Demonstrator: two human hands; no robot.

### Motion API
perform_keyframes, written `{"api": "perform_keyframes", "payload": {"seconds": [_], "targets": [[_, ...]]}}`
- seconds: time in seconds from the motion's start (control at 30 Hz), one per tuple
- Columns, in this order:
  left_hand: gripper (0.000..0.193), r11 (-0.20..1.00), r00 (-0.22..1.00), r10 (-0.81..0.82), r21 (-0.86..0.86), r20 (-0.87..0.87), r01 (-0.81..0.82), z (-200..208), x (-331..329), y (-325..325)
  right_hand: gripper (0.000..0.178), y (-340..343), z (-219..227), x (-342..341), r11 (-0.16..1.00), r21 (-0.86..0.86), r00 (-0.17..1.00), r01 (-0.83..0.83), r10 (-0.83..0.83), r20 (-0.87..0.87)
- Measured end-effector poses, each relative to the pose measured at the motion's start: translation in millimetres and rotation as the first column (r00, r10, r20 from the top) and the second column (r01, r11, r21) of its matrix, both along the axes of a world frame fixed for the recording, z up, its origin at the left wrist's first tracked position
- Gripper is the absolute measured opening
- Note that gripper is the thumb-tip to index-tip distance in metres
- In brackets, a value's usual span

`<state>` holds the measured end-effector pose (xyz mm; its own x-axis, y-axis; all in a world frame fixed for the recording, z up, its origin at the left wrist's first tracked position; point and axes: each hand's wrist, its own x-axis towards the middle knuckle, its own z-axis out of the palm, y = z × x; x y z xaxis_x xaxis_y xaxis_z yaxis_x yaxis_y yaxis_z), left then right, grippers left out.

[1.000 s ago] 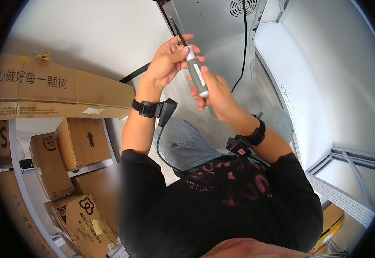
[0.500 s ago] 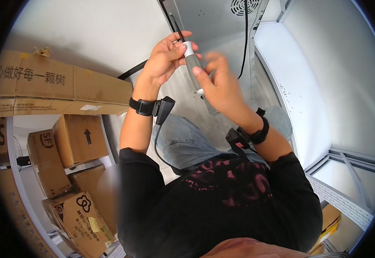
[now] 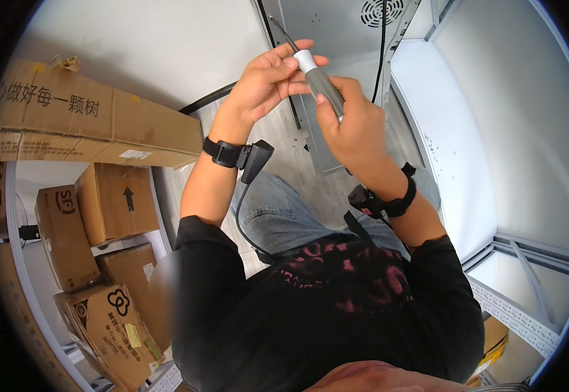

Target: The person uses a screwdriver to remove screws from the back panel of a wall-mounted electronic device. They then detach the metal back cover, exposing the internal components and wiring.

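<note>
A screwdriver [image 3: 324,85] with a grey handle, white collar and thin dark shaft is held in front of me, its tip slanting to the far left. My left hand [image 3: 266,80] pinches it near the white collar, thumb on the near side and fingers behind. Around the rear of the grey handle my right hand [image 3: 356,124] is closed, thumb along its side. Beyond the tool stands a grey metal panel [image 3: 336,39] with a round vent. The shaft's tip overlaps the panel's left edge in view; whether it touches, I cannot tell.
A black cable [image 3: 381,52] hangs across the panel. Left is a long cardboard box [image 3: 69,117], with several cartons [image 3: 118,202] on shelving below it. A white curved panel [image 3: 454,137] and a perforated metal rail [image 3: 513,317] stand at right. Black devices are strapped to both wrists.
Both hands and the screwdriver have shifted slightly right in view. The right hand's fingers, blurred and lifted off before, are now wrapped round the handle.
</note>
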<state>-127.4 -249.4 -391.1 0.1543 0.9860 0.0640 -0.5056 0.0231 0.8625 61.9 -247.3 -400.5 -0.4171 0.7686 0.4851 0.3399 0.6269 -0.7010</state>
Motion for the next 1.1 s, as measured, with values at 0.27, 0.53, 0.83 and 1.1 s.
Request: {"api": "perform_keyframes", "payload": {"seconds": [0.27,0.53,0.83,1.1], "targets": [[0.029,1.0,1.0,0.002,0.011,0.002,-0.002,-14.5,-12.9,4.5,0.036,1.4,14.2,3.1,0.843,0.528,0.992,-0.101,0.123,-0.006],[0.031,1.0,0.999,-0.014,0.014,0.049,0.014,-5.7,2.2,4.2,0.032,5.1,6.4,3.0,0.921,0.388,0.999,0.0,0.016,-0.039],[0.038,0.997,0.989,-0.071,0.024,0.129,0.068,-1.2,1.0,4.9,0.033,5.6,10.8,1.9,0.871,0.492,1.0,0.012,-0.014,0.0],[0.039,0.995,0.983,-0.071,0.08,0.169,0.058,-13.6,-4.7,9.2,0.041,12.3,19.3,-3.0,0.835,0.55,0.985,0.009,0.088,-0.15]]}}
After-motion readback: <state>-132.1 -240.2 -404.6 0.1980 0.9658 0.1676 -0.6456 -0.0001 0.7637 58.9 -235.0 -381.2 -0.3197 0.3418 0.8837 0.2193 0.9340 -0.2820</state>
